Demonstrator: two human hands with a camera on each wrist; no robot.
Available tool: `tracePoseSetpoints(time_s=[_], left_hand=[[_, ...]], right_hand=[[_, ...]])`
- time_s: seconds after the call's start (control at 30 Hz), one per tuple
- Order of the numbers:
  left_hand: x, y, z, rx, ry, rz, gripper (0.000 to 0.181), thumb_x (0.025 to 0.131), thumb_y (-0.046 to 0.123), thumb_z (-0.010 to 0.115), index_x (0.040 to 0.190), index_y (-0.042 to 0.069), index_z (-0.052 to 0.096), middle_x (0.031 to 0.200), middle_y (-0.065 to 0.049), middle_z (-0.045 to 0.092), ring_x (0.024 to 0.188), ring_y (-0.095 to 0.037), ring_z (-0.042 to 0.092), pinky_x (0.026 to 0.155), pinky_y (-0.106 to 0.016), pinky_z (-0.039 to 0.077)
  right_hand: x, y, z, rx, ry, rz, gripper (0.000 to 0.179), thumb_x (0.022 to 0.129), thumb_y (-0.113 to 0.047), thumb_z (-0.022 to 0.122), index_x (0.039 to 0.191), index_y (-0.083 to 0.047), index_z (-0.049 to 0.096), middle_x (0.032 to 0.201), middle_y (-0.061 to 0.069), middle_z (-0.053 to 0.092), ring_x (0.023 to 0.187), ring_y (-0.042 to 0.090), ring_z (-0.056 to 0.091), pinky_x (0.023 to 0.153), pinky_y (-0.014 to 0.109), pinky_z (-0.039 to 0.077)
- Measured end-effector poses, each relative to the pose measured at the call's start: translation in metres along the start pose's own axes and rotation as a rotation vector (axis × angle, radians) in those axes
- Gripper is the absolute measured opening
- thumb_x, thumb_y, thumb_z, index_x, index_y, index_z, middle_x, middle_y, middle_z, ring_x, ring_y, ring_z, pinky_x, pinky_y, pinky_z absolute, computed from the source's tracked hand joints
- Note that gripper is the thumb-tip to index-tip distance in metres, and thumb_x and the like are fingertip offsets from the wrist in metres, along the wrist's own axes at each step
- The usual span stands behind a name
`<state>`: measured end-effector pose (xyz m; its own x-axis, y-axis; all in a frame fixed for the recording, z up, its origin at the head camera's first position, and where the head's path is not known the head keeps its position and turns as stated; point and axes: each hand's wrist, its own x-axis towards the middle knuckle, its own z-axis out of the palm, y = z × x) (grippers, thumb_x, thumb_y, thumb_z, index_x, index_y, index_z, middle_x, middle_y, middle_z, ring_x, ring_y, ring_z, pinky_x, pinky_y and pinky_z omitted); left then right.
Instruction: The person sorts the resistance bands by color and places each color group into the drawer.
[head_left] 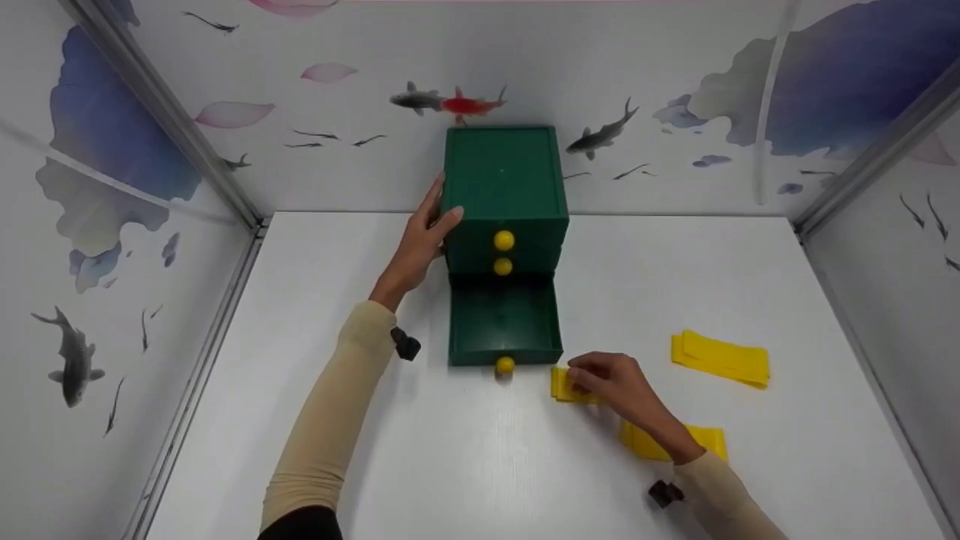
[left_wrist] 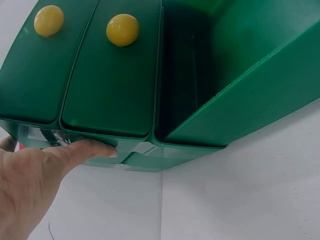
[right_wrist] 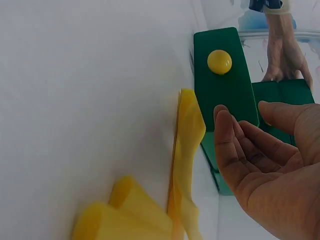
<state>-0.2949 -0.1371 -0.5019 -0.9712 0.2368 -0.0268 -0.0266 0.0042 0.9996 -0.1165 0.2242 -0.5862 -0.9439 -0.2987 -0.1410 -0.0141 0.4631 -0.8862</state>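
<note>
Pinch the likely light, limp yellow strip (head_left: 564,385) by its edge beside the relaxed, empty right hand (head_left: 619,382), bracing drawers (head_left: 502,180) with uncurled left hand (head_left: 418,244).

We are finding room above the pulled-out green plastic drawer (head_left: 502,321), while the boxy green plastic cabinet (head_left: 504,176) is blocking its rear.

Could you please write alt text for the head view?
A person's left hand touches a green drawer unit, bottom drawer pulled out. The right hand is over yellow strips near the drawer; more strips lie on the white table.
</note>
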Motion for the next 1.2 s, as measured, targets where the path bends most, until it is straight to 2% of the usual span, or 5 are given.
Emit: tracePoseSetpoints(time_s=[0.27, 0.63, 0.77, 1.0, 1.2], left_hand=[[-0.002, 0.0, 0.0, 0.009, -0.017, 0.018, 0.075, 0.111, 0.056, 0.06, 0.174, 0.056, 0.017, 0.187, 0.005, 0.017, 0.168, -0.029, 0.032, 0.128, -0.074, 0.035], [-0.003, 0.0, 0.0, 0.003, -0.013, 0.019, 0.075, 0.111, 0.057, 0.061, 0.173, 0.056, 0.019, 0.187, 0.006, 0.017, 0.167, -0.029, 0.034, 0.128, -0.073, 0.035], [-0.002, -0.001, -0.001, -0.001, -0.018, 0.02, 0.075, 0.111, 0.057, 0.061, 0.173, 0.057, 0.019, 0.187, 0.006, 0.016, 0.168, -0.029, 0.033, 0.128, -0.073, 0.034], [-0.002, 0.0, -0.002, 0.008, -0.013, 0.01, 0.075, 0.11, 0.058, 0.061, 0.172, 0.058, 0.019, 0.187, 0.004, 0.017, 0.167, -0.03, 0.033, 0.129, -0.073, 0.034], [-0.003, 0.0, -0.001, -0.003, -0.023, 0.014, 0.076, 0.111, 0.056, 0.061, 0.173, 0.057, 0.018, 0.187, 0.004, 0.017, 0.166, -0.03, 0.035, 0.128, -0.073, 0.034]], right_hand=[[-0.013, 0.016, -0.031, 0.028, 0.073, 0.066, 0.036, 0.109, -0.026, 0.072, 0.134, 0.001, 0.075, 0.123, 0.016, 0.08, 0.104, 0.027, 0.078, 0.093, 0.017, 0.061], [-0.028, 0.034, -0.067, -0.192, 0.263, 0.045, 0.034, 0.11, -0.024, 0.071, 0.137, -0.003, 0.075, 0.127, 0.015, 0.079, 0.108, 0.024, 0.071, 0.09, 0.006, 0.052], [-0.034, 0.041, -0.071, -0.258, 0.25, 0.056, 0.035, 0.109, -0.02, 0.073, 0.138, -0.002, 0.073, 0.126, 0.016, 0.077, 0.111, 0.028, 0.07, 0.091, 0.004, 0.049], [-0.038, 0.047, -0.07, -0.297, 0.156, 0.123, 0.041, 0.108, -0.022, 0.075, 0.141, 0.001, 0.071, 0.117, 0.013, 0.076, 0.102, 0.023, 0.066, 0.087, 0.012, 0.053], [-0.037, 0.047, -0.063, -0.306, 0.166, 0.134, 0.04, 0.108, -0.02, 0.074, 0.138, 0.005, 0.071, 0.107, 0.01, 0.075, 0.094, 0.021, 0.062, 0.084, 0.019, 0.054]])
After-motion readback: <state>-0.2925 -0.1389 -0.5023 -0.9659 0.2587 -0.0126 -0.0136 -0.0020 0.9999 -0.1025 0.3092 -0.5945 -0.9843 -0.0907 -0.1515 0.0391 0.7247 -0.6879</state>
